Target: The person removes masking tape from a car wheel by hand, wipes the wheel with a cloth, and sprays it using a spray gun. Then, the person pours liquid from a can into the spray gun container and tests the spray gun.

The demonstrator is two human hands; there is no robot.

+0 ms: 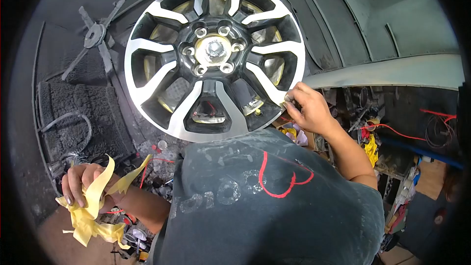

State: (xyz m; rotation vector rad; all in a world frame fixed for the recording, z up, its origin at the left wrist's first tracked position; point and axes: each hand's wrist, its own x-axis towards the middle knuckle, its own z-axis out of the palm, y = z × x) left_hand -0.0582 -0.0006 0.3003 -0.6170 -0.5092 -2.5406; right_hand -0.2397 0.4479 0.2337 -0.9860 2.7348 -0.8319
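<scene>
A black and silver wheel rim (214, 110) faces the camera, with several spokes and a ring of bolt holes round a pale, masked-looking centre (213, 50). At the rim's lower right edge is my right hand (306, 107), thumb and forefinger pinched together against the silver edge; what lies between the fingertips is too small to tell. My left hand (83, 181) is low on the left, away from the rim, with its fingers closed round a crumpled bunch of yellow tape strips (88, 218). Some strips stick up and others hang down below the hand.
A grey cross-shaped metal stand (95, 36) is at the upper left, above a dark textured block (81, 118) with a hose. Cluttered parts lie below the rim. On the right are a pale ledge (392, 71), red cable (392, 130) and a yellow item (371, 150).
</scene>
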